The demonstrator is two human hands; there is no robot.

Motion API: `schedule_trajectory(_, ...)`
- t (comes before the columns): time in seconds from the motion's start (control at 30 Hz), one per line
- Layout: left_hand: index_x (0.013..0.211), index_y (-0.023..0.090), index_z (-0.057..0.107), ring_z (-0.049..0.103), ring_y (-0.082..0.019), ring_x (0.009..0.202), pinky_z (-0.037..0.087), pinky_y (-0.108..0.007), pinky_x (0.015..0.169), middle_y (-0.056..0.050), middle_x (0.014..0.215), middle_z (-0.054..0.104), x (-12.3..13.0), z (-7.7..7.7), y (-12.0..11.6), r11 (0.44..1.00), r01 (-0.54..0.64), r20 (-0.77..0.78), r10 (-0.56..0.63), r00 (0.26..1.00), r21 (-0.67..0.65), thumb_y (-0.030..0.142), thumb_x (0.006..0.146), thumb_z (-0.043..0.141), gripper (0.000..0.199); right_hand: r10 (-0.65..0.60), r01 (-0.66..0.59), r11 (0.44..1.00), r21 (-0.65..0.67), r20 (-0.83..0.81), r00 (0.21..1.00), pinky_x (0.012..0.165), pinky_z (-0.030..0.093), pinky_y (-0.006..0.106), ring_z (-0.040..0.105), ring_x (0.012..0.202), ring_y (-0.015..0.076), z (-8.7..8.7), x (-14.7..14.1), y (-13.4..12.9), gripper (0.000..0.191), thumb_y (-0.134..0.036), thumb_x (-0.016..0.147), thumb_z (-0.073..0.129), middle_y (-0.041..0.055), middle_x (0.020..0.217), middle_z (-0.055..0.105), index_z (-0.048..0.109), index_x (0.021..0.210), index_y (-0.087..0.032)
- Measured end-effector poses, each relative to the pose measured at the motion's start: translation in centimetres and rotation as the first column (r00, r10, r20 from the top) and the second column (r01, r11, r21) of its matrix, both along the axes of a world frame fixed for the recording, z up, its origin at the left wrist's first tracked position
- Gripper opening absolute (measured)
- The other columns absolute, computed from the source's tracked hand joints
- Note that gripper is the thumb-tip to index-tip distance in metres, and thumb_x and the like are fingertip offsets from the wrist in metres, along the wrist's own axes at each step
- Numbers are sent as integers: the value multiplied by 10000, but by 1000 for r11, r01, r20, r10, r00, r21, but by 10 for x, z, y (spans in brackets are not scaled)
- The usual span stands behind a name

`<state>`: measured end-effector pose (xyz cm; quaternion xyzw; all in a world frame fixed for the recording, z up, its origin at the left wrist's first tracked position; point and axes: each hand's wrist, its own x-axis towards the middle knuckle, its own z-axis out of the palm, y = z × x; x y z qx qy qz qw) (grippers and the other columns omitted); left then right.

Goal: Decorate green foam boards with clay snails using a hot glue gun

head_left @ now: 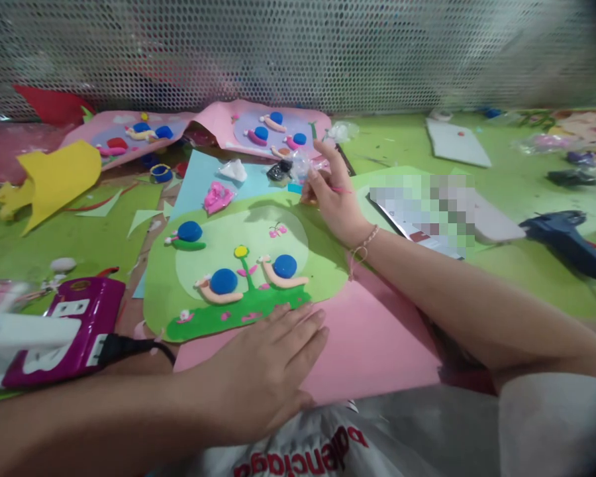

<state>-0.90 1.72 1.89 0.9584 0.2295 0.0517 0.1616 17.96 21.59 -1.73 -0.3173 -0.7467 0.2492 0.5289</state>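
My left hand lies flat, palm down and fingers stretched, on a pink sheet at the lower edge of a green clay picture. On the picture are several clay snails with blue shells, one of them a peach-bodied snail, plus a yellow clay flower and a small pink butterfly. Over the picture's upper right, my right hand has its index finger raised and the other fingers curled. Crinkled clear plastic sits beside those fingertips; whether they grip anything is hidden.
Pink clay, white clay and black clay lie behind the picture. At left is a purple power strip; at right, a blue glue gun and a phone. A perforated metal panel closes off the back.
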Motion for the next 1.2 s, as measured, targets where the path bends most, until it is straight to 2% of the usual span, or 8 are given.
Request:
schedule_trajectory(0.1, 1421, 42, 360, 255, -321, 1419, 248, -480, 1150, -211, 1501, 328, -1, -1, 2, 999, 27, -42, -28, 999, -20, 395, 961, 376, 580, -7, 4, 995, -95, -34, 999, 596, 495, 225, 541, 634, 93, 0, 1, 0, 271, -356, 987, 371, -3, 762, 561, 520, 1191, -256)
schedule_trajectory(0.2, 1439, 59, 331, 213, -316, 1433, 218, -465, 1163, -211, 1525, 273, -4, -3, 1, 999, 41, -69, -42, 997, -12, 442, 966, 344, 609, -37, 29, 978, -207, -37, 999, 691, 535, 248, 606, 794, 109, 3, 1, -4, 269, -346, 977, 381, 35, 918, 615, 568, 1137, -236)
schedule_trajectory(0.3, 1451, 59, 303, 166, -315, 1446, 178, -452, 1176, -223, 1538, 225, -5, -5, 0, 998, 56, -66, -56, 996, 4, 476, 964, 333, 642, -34, 33, 956, -292, -1, 999, 809, 551, 308, 621, 953, 146, 7, -1, -9, 312, -352, 967, 386, 57, 1117, 626, 536, 1225, -262)
schedule_trajectory(0.4, 1457, 63, 292, 130, -318, 1453, 156, -452, 1179, -235, 1545, 184, -6, -6, -1, 998, 61, -52, -60, 997, 7, 496, 951, 363, 670, 0, 17, 948, -318, 53, 999, 903, 536, 375, 605, 1058, 179, 10, -3, -13, 368, -359, 953, 403, 56, 1246, 598, 490, 1304, -289)
schedule_trajectory(0.63, 1459, 81, 290, 112, -310, 1457, 162, -442, 1172, -227, 1550, 179, -5, -4, 0, 998, 62, -86, -60, 994, 10, 497, 958, 343, 653, 1, 64, 956, -288, 220, 976, 1040, 436, 455, 568, 1154, 220, 10, -5, -15, 373, -280, 898, 481, 67, 1284, 589, 556, 1260, -235)
schedule_trajectory(0.9, 1474, 89, 242, 117, -307, 1458, 148, -458, 1170, -210, 1557, 176, -5, -2, -2, 998, 45, -85, -40, 996, 49, 483, 972, 301, 641, 21, 64, 976, -208, 383, 923, 1072, 389, 450, 522, 1202, 224, 17, -6, -22, 337, -316, 926, 451, 86, 1287, 580, 580, 1219, -208)
schedule_trajectory(1.07, 1466, 61, 257, 167, -354, 1440, 175, -496, 1150, -242, 1541, 198, -5, -6, -3, 994, -13, -57, 19, 998, 105, 529, 943, 348, 708, 8, 63, 989, -134, 473, 881, 1093, 370, 422, 504, 1233, 212, 13, -4, -17, 298, -233, 922, 423, 90, 1276, 590, 588, 1168, -207)
schedule_trajectory(1.2, 1460, 64, 279, 216, -355, 1426, 187, -512, 1138, -246, 1532, 226, -5, -8, -3, 992, -31, -56, 38, 998, 125, 531, 941, 347, 701, -13, 76, 992, -105, 500, 866, 1060, 396, 425, 541, 1172, 217, 11, -3, -14, 298, -210, 911, 409, 110, 1232, 606, 583, 1151, -186)
